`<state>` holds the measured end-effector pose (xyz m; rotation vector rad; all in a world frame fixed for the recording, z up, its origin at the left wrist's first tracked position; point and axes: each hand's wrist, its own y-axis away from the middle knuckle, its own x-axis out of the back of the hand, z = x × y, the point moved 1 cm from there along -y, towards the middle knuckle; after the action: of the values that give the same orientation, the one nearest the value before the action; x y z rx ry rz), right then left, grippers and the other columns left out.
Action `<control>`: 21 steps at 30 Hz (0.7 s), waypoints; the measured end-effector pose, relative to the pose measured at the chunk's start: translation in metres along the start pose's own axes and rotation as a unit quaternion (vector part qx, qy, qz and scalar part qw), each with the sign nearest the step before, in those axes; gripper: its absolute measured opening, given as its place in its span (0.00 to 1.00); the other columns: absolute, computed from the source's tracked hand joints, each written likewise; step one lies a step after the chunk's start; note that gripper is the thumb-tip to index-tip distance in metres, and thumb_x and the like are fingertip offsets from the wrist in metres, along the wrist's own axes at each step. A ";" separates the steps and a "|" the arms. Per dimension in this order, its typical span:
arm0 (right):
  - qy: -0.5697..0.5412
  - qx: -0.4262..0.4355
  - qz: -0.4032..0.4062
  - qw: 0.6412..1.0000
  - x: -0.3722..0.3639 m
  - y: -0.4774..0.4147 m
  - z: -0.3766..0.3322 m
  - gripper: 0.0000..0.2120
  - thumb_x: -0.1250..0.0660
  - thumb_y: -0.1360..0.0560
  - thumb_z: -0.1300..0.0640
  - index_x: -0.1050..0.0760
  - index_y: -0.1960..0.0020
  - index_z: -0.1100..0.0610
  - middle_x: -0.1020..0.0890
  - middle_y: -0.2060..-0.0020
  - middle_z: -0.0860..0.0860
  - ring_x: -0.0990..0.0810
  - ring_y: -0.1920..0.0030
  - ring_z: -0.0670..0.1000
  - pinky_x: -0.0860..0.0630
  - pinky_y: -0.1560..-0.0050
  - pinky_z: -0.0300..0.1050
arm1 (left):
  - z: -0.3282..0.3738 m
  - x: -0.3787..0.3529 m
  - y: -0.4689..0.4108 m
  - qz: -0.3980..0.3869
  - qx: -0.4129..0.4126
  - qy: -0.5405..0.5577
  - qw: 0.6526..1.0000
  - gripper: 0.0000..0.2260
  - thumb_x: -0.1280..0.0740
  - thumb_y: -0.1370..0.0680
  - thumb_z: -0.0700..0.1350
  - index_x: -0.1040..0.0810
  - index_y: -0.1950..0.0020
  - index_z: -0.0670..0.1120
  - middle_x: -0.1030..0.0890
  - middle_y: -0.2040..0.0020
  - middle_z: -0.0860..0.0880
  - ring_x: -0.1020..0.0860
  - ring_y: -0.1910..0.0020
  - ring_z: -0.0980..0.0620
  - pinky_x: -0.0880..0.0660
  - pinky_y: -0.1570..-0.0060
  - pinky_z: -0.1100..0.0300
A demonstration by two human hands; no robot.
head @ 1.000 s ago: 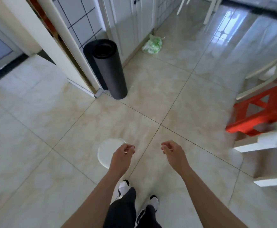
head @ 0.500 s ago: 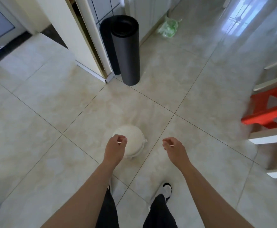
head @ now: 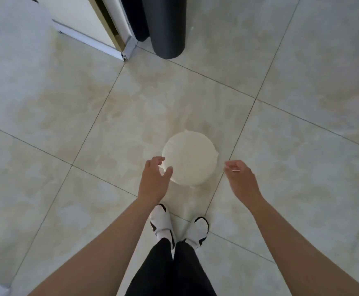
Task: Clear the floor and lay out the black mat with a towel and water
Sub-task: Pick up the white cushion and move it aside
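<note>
- Just ahead of the fingers, a round white stool [head: 190, 159] stands on the tiled floor [head: 67, 107]; nothing lies on its seat.
- Left hand [head: 154, 181] reaches down at the stool's left edge, fingers [head: 159, 160] spread apart and curved toward the rim, thumb overlapping the seat; actual contact cannot be told.
- Right hand [head: 241, 179] hovers just right of the stool, apart from it, fingers loosely curled with the tips pinched on a thin pale stick [head: 235, 170].
- Well beyond both hands, the rolled black mat [head: 166, 26] stands upright beside a door frame [head: 118, 45].
- Behind the hands, two white shoes [head: 163, 225] stand on the floor.
</note>
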<state>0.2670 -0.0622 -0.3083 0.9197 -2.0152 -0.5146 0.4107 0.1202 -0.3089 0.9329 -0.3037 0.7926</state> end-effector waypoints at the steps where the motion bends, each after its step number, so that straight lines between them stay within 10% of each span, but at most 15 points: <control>1: 0.002 -0.001 0.003 1.000 -0.017 -0.017 0.013 0.11 0.37 0.23 0.58 0.24 0.43 0.60 0.20 0.51 0.53 0.24 0.53 0.49 0.33 0.53 0.39 | -0.016 -0.011 -0.019 -0.009 0.002 -0.004 1.000 0.17 0.35 0.22 0.47 0.30 0.34 0.46 0.29 0.37 0.48 0.27 0.44 0.52 0.33 0.46 0.60; 21: -0.166 -0.178 0.021 0.970 -0.163 -0.194 0.151 0.39 0.26 0.31 0.46 0.40 0.28 0.57 0.27 0.35 0.53 0.26 0.38 0.56 0.27 0.38 0.54 | -0.149 -0.140 -0.239 -0.082 0.134 0.097 0.983 0.30 0.31 0.25 0.56 0.35 0.29 0.44 0.26 0.37 0.47 0.25 0.40 0.45 0.28 0.42 0.53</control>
<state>0.2851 -0.0605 -0.6025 0.5981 -2.1326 -1.0246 0.4738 0.0921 -0.6154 1.1072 0.0524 0.7764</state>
